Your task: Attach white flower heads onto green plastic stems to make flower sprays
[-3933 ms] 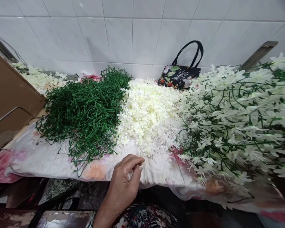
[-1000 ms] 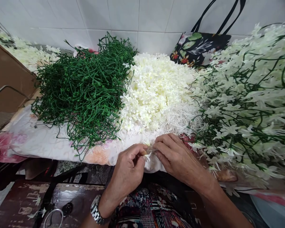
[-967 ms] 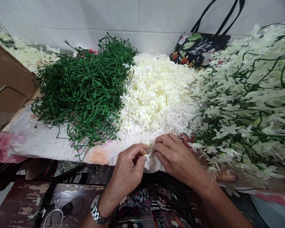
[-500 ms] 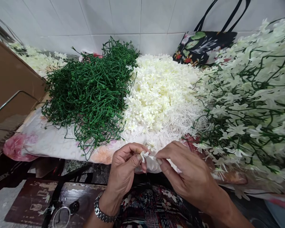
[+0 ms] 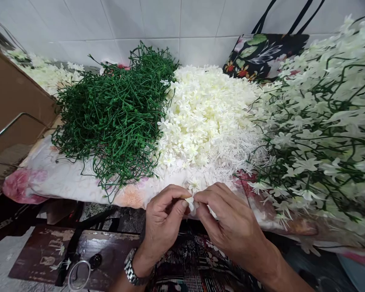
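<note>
Flower (image 5: 190, 201) between left hand (image 5: 166, 221) and right hand (image 5: 231, 215), at the near edge of the cloth (image 5: 63, 173).
At left, a box (image 5: 18, 95) is beside heaped stems (image 5: 115, 117). The left hand, a watch (image 5: 130, 267) at its wrist, pinches the flower between thumb and forefinger. Just beyond lies a single blossom (image 5: 194, 185), and farther off a white pile (image 5: 200, 113). The right hand is bunched at the flower's right side; whether it grips, I cannot tell. At far right, a bag (image 5: 264, 56) sits by the wall (image 5: 158, 18), with white sprays (image 5: 310, 163) nearer.

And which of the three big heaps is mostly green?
The leftmost, the tangle of green stems; the loose white blossoms in the middle and the stemmed flowers at right both look mainly white.
</note>
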`<state>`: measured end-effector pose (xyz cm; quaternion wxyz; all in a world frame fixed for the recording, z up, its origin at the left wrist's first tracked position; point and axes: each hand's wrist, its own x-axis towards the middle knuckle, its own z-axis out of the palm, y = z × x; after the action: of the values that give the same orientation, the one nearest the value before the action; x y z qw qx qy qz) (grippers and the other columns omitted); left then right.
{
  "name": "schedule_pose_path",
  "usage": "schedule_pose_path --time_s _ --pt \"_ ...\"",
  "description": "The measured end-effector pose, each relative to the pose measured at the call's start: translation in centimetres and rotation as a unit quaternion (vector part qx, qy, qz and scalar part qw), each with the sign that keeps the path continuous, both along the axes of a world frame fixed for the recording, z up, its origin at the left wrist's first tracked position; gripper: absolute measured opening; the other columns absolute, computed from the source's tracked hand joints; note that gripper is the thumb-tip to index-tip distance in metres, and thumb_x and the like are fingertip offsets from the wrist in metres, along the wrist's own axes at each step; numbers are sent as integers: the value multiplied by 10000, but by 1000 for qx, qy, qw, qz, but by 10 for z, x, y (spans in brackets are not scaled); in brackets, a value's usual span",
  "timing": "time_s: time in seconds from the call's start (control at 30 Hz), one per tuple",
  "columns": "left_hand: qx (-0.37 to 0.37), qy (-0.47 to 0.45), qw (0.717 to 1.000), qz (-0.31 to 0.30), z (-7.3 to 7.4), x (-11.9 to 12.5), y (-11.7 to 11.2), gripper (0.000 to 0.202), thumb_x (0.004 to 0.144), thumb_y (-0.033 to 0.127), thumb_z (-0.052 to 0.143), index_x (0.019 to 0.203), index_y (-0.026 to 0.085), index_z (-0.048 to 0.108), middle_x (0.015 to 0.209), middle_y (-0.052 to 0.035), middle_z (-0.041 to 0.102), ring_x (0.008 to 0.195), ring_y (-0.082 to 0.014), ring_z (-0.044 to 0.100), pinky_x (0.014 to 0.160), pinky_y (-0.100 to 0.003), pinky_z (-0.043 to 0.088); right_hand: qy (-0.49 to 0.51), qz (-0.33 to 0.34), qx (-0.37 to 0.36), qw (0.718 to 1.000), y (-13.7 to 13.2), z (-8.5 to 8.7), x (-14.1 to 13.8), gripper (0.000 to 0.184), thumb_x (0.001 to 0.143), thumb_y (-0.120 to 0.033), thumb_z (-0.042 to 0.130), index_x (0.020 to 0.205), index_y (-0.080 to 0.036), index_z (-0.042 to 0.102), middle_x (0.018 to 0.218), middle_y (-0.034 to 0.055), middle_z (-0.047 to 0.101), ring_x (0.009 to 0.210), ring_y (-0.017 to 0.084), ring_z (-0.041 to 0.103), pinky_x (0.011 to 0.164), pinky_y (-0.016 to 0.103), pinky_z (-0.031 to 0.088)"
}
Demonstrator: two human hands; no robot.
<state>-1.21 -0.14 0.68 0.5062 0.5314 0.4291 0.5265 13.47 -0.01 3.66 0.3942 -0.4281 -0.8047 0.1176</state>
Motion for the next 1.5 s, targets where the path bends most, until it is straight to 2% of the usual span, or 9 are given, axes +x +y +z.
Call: schedule_pose_path --time_s 0.3,0.4,0.53,0.83,0.93,1.03,1.23,1.4,1.5 --pt "125 95 987 31 7 4 4 148 775 42 560 778 159 650 702 -20 635 641 -119 582 586 -207 465 17 8 -11 1000 -1 -6 0 164 874 -49 433 803 -153 537 647 11 523 621 131 472 574 252 408" --pt "93 58 994 31 9 4 4 132 759 50 574 725 155 648 666 -14 607 620 -118 565 566 -206 453 35 11 -24 999 0 -7 7 94 879 -100 477 918 -148 548 766 41 576 723 138 524 633 243 450" --pt "65 27 997 37 11 6 1 125 758 63 582 683 148 635 648 -9 588 601 -111 544 548 -200 437 27 53 -22 998 1 -8 11 243 888 -165 505 1126 -118 528 944 96 587 877 154 557 723 241 492" --pt "118 189 974 47 15 9 -8 150 787 38 523 733 129 630 641 -26 601 606 -119 563 571 -209 452 35 33 8 999 -1 -12 10 96 880 -108 484 907 -174 549 738 16 603 679 101 585 625 190 474" --pt "180 295 935 80 13 -6 -7 159 803 31 493 807 127 620 734 -62 623 693 -152 588 624 -248 475 13 -14 40 999 2 -13 16 91 880 -119 465 861 -181 529 713 12 603 636 101 586 610 200 459" --pt "234 412 866 159 9 -27 -1 192 813 5 465 815 132 610 711 -62 612 689 -167 581 642 -281 479 -15 -53 77 996 6 -19 23 79 884 -144 468 839 -176 525 697 16 598 628 109 586 641 219 454" --pt "309 508 755 276 12 -54 15 203 810 -5 482 897 130 605 749 -69 636 704 -173 594 655 -285 475 -25 -36 121 992 10 -40 27 83 896 -164 464 865 -158 541 705 33 604 673 123 603 689 234 461" --pt "324 607 680 254 19 -50 27 282 804 16 465 1001 140 625 629 -27 593 583 -176 549 546 -294 414 -36 -29 108 993 8 -50 31 73 891 -182 481 886 -164 552 736 38 627 692 137 626 701 253 481" --pt "321 616 673 253 18 -46 32 286 786 -4 439 873 160 657 561 -12 558 529 -165 524 524 -291 394 -21 -24 99 995 8 -51 33 66 877 -190 496 900 -172 555 732 37 632 665 144 630 654 257 493"
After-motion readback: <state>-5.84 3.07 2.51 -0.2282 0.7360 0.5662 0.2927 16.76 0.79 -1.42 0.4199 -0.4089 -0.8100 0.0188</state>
